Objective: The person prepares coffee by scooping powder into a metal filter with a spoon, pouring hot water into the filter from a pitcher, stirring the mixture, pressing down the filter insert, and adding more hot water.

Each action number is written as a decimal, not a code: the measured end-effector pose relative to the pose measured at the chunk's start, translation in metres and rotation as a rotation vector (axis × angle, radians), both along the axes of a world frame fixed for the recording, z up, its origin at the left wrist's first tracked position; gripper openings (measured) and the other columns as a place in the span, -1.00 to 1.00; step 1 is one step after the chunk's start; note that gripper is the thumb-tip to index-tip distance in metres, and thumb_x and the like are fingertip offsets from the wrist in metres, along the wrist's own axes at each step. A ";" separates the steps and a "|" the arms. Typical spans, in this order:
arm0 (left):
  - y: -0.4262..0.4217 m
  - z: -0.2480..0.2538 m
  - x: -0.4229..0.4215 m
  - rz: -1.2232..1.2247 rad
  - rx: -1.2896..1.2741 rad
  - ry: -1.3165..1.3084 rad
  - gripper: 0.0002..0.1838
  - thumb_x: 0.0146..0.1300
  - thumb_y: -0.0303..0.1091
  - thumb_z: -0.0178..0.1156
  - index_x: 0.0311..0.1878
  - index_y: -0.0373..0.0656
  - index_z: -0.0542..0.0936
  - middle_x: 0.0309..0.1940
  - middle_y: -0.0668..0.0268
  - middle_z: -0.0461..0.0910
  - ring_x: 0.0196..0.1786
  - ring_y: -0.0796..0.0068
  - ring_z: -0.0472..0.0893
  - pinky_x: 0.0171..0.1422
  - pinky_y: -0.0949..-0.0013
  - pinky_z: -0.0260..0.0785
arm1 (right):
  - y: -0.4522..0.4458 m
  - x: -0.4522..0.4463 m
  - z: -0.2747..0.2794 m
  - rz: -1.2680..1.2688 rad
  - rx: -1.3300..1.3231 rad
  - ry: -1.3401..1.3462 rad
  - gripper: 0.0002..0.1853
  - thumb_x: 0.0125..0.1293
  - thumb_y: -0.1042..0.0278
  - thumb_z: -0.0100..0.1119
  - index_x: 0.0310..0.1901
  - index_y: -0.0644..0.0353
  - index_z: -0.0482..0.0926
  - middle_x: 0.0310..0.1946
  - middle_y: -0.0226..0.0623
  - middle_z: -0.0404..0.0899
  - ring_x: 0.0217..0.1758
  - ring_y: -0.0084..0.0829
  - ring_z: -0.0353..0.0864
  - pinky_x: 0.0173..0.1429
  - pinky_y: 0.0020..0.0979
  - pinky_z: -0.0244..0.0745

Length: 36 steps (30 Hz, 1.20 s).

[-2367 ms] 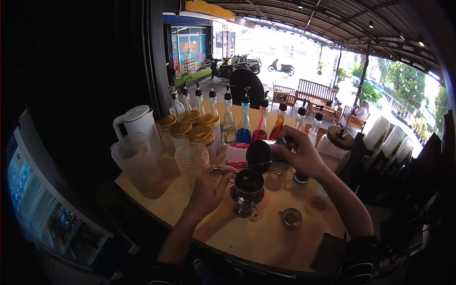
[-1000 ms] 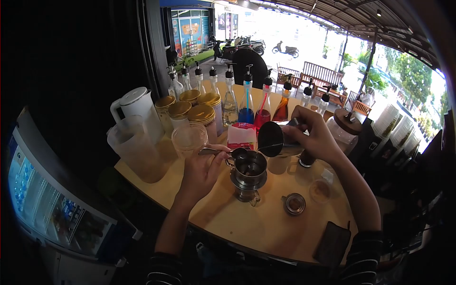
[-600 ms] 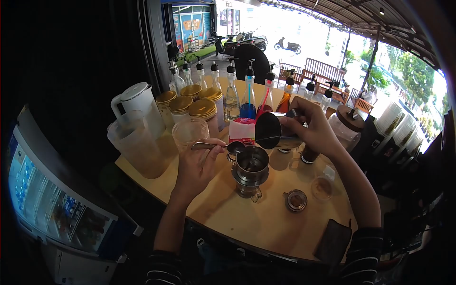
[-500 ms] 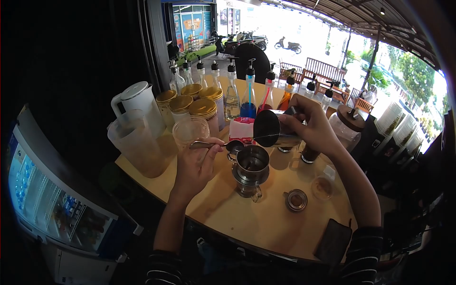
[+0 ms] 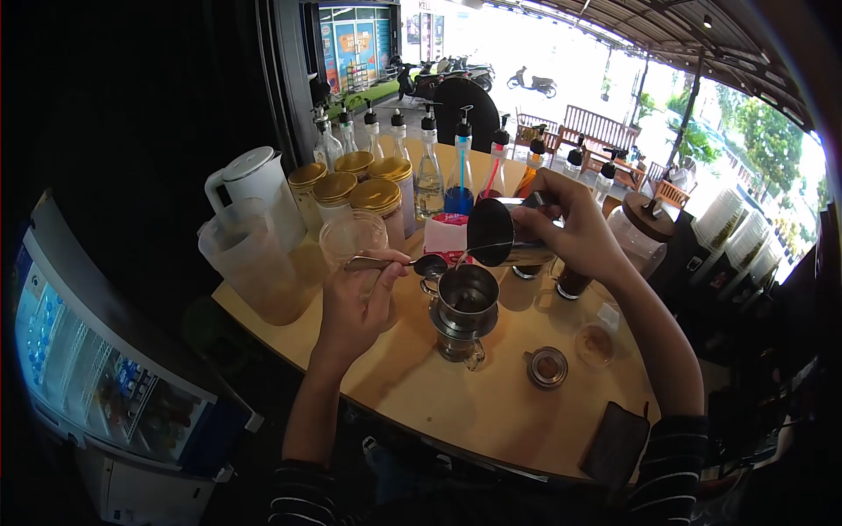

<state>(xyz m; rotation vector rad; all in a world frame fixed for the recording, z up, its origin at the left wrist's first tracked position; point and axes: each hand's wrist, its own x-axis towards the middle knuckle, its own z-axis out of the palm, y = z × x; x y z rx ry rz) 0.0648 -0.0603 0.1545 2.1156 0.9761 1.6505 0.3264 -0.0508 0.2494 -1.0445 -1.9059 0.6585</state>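
My left hand (image 5: 361, 296) is closed on the handle of a spoon (image 5: 428, 266), its bowl level beside the rim of a metal drip coffee filter (image 5: 467, 302). The filter sits on top of a small glass cup (image 5: 458, 349) on the table. Gripped in my right hand (image 5: 574, 223) is a metal pitcher (image 5: 491, 235), tipped with its dark mouth to the left. A thin stream of clear liquid runs from its lip down toward the spoon and the filter's near opening. Liquid shows inside the filter.
Gold-lidded jars (image 5: 375, 202), a white kettle (image 5: 254, 188) and a plastic jug (image 5: 246, 263) stand left. Pump bottles (image 5: 460, 175) line the back. On the right are a small round metal piece (image 5: 547, 367), a plastic cup (image 5: 596, 344) and a dark pouch (image 5: 615, 443).
The pitcher has tilted slightly and shifted a little to the left. Its stream now shows more plainly. The spoon has moved slightly left and up.
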 end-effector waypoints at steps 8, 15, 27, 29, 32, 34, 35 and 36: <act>-0.002 0.001 0.004 0.001 -0.011 0.032 -0.86 0.36 -0.44 0.11 -0.17 -0.26 0.63 -0.37 0.20 0.65 -0.25 0.37 0.67 -0.13 0.36 0.45 | -0.002 0.015 0.003 -0.087 0.075 -0.127 -0.81 0.33 0.51 0.17 -0.31 0.34 0.33 -0.41 -0.39 0.50 -0.22 -0.56 0.68 -0.18 -0.54 0.69; -0.002 0.001 0.012 -0.046 -0.017 0.002 -0.87 0.34 -0.48 0.13 -0.17 -0.28 0.63 -0.32 0.17 0.65 -0.25 0.39 0.67 -0.11 0.35 0.48 | -0.016 0.024 0.002 -0.086 0.007 -0.030 -0.84 0.33 0.50 0.18 -0.26 0.37 0.38 -0.42 -0.41 0.50 -0.21 -0.55 0.69 -0.16 -0.54 0.68; -0.006 -0.007 0.016 0.064 0.168 0.177 -0.87 0.29 -0.40 0.22 -0.14 -0.14 0.68 -0.22 0.33 0.65 -0.14 0.23 0.59 -0.01 0.21 0.43 | 0.011 0.075 -0.102 -0.181 -0.305 0.655 -0.84 0.22 0.53 0.24 -0.40 0.11 0.44 -0.57 -0.48 0.45 -0.54 -0.69 0.41 -0.42 -0.62 0.27; -0.007 -0.010 0.016 0.059 0.148 0.133 -0.88 0.29 -0.39 0.22 -0.15 -0.11 0.68 -0.22 0.32 0.65 -0.11 0.21 0.57 0.01 0.18 0.41 | 0.025 0.083 -0.145 -0.179 -0.298 0.721 -0.83 0.19 0.49 0.28 -0.42 0.10 0.44 -0.58 -0.52 0.42 -0.55 -0.70 0.34 -0.43 -0.61 0.17; -0.003 -0.013 0.014 0.080 0.187 0.137 -0.89 0.28 -0.40 0.24 -0.17 -0.13 0.68 -0.25 0.32 0.65 -0.18 0.26 0.60 -0.09 0.25 0.44 | 0.031 0.081 -0.181 -0.227 -0.326 0.888 -0.80 0.13 0.53 0.29 -0.47 0.11 0.42 -0.59 -0.54 0.39 -0.55 -0.69 0.27 -0.42 -0.56 0.09; -0.003 -0.012 0.016 0.058 0.121 0.083 -0.90 0.27 -0.41 0.25 -0.17 -0.13 0.68 -0.28 0.31 0.66 -0.21 0.30 0.61 -0.17 0.29 0.44 | 0.034 0.081 -0.196 -0.224 -0.330 0.910 -0.79 0.13 0.55 0.28 -0.48 0.11 0.41 -0.59 -0.53 0.38 -0.53 -0.69 0.28 -0.40 -0.56 0.10; -0.003 -0.013 0.017 0.031 0.045 0.028 -0.90 0.26 -0.43 0.26 -0.18 -0.14 0.67 -0.30 0.30 0.66 -0.24 0.34 0.62 -0.25 0.33 0.44 | 0.036 0.082 -0.204 -0.218 -0.352 0.930 -0.82 0.17 0.55 0.24 -0.46 0.12 0.41 -0.57 -0.51 0.40 -0.50 -0.66 0.33 -0.35 -0.58 0.18; -0.001 -0.014 0.019 0.032 0.049 0.027 -0.90 0.26 -0.43 0.26 -0.18 -0.14 0.67 -0.30 0.30 0.66 -0.24 0.34 0.62 -0.25 0.33 0.44 | 0.035 0.081 -0.206 -0.213 -0.374 0.948 -0.84 0.21 0.55 0.20 -0.44 0.12 0.41 -0.56 -0.49 0.41 -0.46 -0.64 0.39 -0.31 -0.60 0.26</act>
